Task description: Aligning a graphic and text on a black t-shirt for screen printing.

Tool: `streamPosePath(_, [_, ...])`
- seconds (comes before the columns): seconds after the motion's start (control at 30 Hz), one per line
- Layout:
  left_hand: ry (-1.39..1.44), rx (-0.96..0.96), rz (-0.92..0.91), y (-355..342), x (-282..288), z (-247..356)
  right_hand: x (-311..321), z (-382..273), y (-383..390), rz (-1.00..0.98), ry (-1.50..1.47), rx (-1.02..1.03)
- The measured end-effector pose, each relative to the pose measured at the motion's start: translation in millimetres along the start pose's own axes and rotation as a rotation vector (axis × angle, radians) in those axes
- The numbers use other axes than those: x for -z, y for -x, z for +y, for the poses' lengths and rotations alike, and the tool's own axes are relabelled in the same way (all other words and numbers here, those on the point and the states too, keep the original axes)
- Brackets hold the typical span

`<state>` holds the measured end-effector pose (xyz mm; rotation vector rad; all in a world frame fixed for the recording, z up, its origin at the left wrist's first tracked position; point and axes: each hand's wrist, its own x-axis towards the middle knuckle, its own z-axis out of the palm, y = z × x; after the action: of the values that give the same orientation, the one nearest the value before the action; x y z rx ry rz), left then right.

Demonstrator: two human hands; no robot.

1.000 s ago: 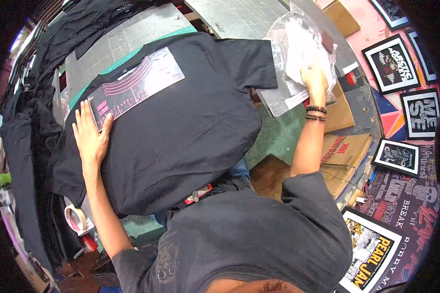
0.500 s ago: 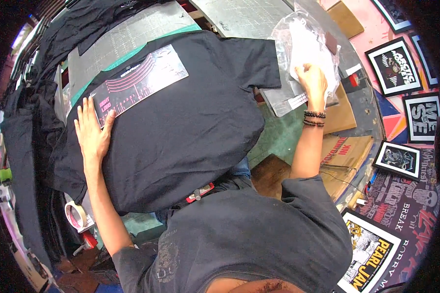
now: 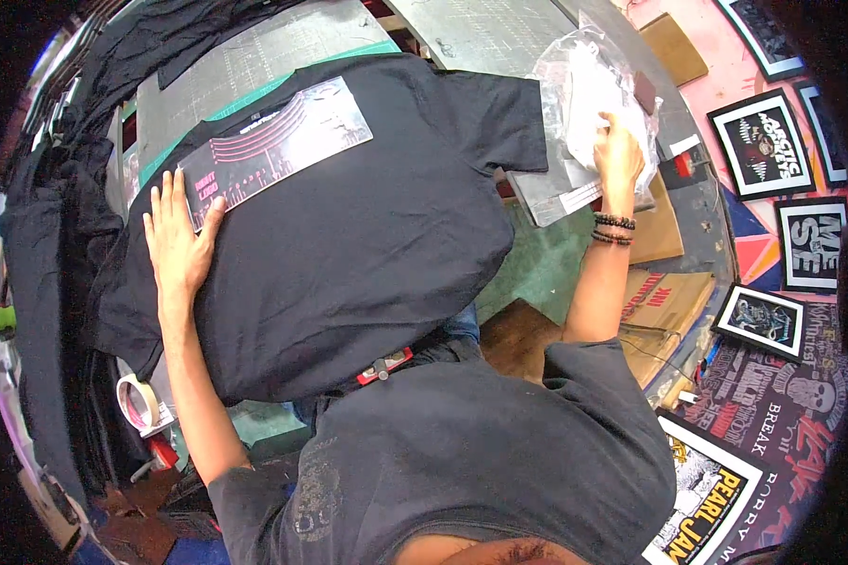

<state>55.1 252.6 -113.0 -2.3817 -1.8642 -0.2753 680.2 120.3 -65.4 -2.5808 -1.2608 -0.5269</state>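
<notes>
A black T-shirt (image 3: pixel 349 264) lies spread over a board. Across its neck rests a clear rectangular placement guide (image 3: pixel 283 132) with pink curved lines and markings. My left hand (image 3: pixel 179 240) lies flat with spread fingers on the shirt and the guide's left end. At the right, beside the shirt's sleeve, a crumpled clear plastic bag (image 3: pixel 561 80) holds white sheets or material (image 3: pixel 589 94). My right hand (image 3: pixel 617 155), with dark bead bracelets at the wrist, has curled fingers gripping the white material; the fingertips are partly hard to make out.
Metal boards (image 3: pixel 219 75) lie beyond the shirt, dark garments (image 3: pixel 42 282) pile at the left near a tape roll (image 3: pixel 137 400). Cardboard (image 3: pixel 669 292) sits at the right, alongside framed prints (image 3: pixel 758 146) on a colourful surface. A red-handled clamp (image 3: pixel 386 365) is near my body.
My right hand has shifted slightly upward on the white material, its fingers changing position. My left hand stays on the guide and shirt. The view has shifted slightly.
</notes>
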Motion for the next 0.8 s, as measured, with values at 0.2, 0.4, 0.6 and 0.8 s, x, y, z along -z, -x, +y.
streamPosePath(0.2, [-0.003,0.001,-0.003,0,0,0,-4,23,-20,-0.179,-0.297,-0.031])
streamPosePath(0.4, [0.023,-0.013,0.024,0,-4,-3,-3,48,-44,-0.278,-0.654,-0.038])
streamPosePath(0.6, [0.25,-0.047,0.297,-3,35,15,38,21,-33,-0.304,-1.325,-0.183])
streamPosePath(0.8, [0.994,-0.29,-0.063,16,97,86,72,-83,20,-0.323,-1.767,-0.059])
